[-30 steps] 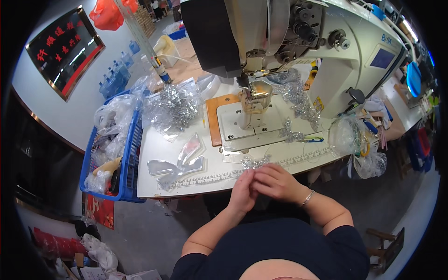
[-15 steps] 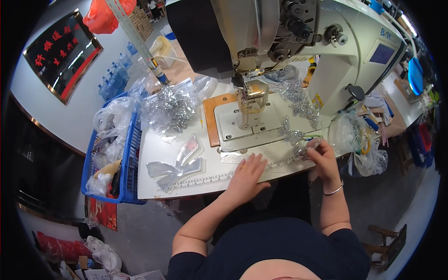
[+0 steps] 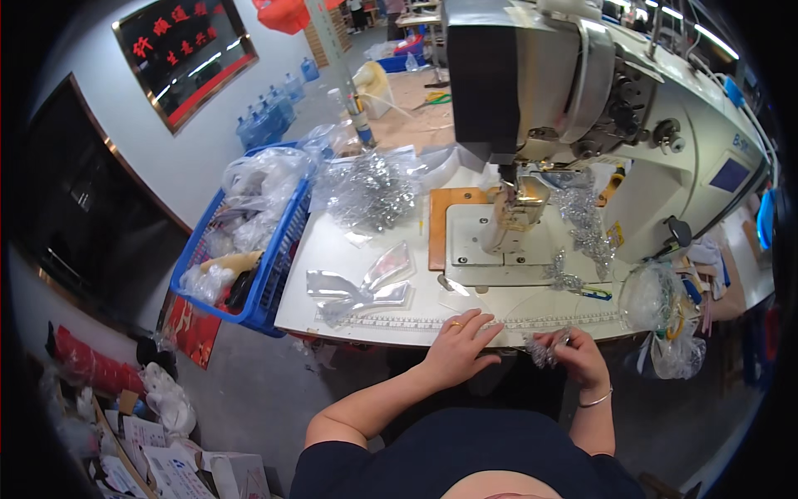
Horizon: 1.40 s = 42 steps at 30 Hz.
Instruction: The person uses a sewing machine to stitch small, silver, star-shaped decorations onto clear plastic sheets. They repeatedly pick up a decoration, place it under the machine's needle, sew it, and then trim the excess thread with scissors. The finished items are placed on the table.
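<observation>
Right hand (image 3: 582,359): thumb and fingers pinching silver piece (image 3: 541,353). Piece lies left of the grip, at the table's (image 3: 374,332) near edge; long axis unclear, bunched. Left hand (image 3: 462,349) empty, fingers lightly spread over ruler's (image 3: 549,322) near side, farther from piece. Machine's post (image 3: 504,226) stands far, slightly left of piece.
</observation>
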Available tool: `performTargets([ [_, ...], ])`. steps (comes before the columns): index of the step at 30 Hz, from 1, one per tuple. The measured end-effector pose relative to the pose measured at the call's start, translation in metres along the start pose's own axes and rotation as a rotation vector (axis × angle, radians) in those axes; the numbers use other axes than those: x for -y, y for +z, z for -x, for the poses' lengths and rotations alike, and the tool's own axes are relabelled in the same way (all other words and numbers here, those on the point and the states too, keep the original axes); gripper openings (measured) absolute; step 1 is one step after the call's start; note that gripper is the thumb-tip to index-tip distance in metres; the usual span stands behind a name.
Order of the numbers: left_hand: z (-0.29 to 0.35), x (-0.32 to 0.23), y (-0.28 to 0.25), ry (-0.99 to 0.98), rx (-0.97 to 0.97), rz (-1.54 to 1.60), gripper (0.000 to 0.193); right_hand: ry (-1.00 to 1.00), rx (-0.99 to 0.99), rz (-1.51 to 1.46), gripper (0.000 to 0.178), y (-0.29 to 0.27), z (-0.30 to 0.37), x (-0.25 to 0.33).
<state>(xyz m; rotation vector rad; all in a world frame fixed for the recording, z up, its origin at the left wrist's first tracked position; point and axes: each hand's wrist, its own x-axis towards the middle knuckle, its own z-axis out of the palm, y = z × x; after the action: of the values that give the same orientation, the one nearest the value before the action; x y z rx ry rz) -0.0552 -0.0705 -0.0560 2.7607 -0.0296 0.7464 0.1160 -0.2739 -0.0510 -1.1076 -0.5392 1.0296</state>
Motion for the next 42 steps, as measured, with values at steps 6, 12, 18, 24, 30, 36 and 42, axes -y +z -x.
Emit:
performTargets([
  [6,0.024,-0.005,0.01,0.015,0.009,-0.088,0.031,0.131,0.195,0.232,0.021,0.019,0.017,0.008],
  [12,0.037,-0.022,0.01,-0.056,-0.134,-0.078,0.032,0.23,-0.08,-0.083,0.021,0.002,0.033,-0.036],
  [18,0.049,-0.04,0.003,-0.198,-0.258,0.315,0.036,0.187,-0.106,-0.093,0.015,0.025,0.018,-0.041],
  [24,0.099,-0.016,0.044,-0.82,0.378,2.49,0.09,0.03,0.123,-0.232,0.013,0.054,0.008,-0.004],
  [30,0.041,0.004,0.007,-0.258,0.222,2.343,0.112,-0.06,0.055,0.217,0.011,0.063,-0.004,0.022],
  [36,0.021,-0.003,-0.009,-0.07,0.338,2.581,0.096,-0.066,0.051,0.264,0.009,0.061,-0.012,0.029],
  [42,0.021,0.011,0.006,-0.597,0.214,2.107,0.046,-0.137,0.039,0.378,0.011,0.058,-0.019,0.018],
])
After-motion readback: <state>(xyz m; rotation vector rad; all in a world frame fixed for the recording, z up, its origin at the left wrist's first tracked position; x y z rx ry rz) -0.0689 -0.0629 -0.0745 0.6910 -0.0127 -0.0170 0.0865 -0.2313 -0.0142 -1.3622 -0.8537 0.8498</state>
